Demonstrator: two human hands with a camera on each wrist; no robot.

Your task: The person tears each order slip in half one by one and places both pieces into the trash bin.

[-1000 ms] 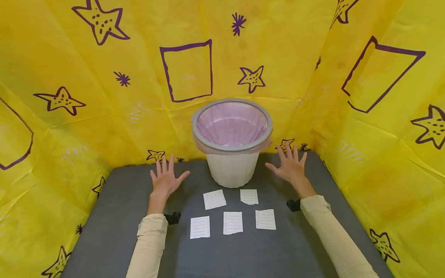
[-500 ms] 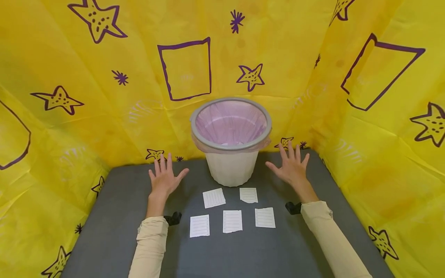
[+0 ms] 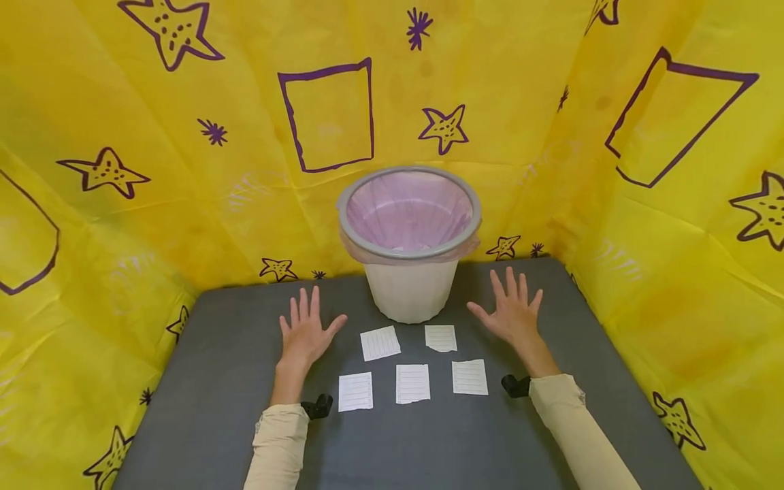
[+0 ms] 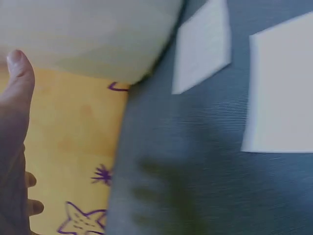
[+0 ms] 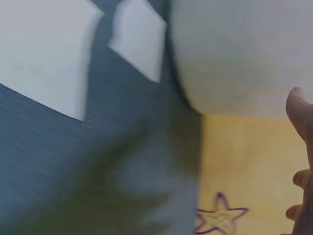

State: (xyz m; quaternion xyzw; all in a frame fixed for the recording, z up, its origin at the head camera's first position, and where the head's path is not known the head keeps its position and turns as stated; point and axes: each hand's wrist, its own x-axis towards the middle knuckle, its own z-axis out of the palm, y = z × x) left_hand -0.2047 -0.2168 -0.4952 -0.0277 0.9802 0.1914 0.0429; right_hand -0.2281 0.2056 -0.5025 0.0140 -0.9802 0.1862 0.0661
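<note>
Fingers spread, my left hand (image 3: 306, 337) hovers over the table left of the paper pieces and holds nothing. My right hand (image 3: 513, 316) is likewise spread and bare, right of a white bin (image 3: 412, 289) with a grey rim and a pink liner. In front of the bin lie several small lined paper pieces: a tilted one (image 3: 380, 344) and a torn-edged one (image 3: 441, 338) behind, and a front row with a left piece (image 3: 355, 392), a middle piece (image 3: 413, 384) and a right piece (image 3: 469, 377). Both wrist views show a thumb beside the bin wall.
The dark grey table (image 3: 208, 381) is enclosed at the back and sides by yellow cloth (image 3: 245, 88) with purple stars and outlines. The bin stands near the table's back edge. A black wrist camera (image 3: 318, 407) sits on the left wrist, another black camera (image 3: 516, 386) on the right.
My left hand has moved nearer to me and a little right, toward the papers. My right hand has drawn back slightly. The head view has shifted a little; papers and bin lie as before.
</note>
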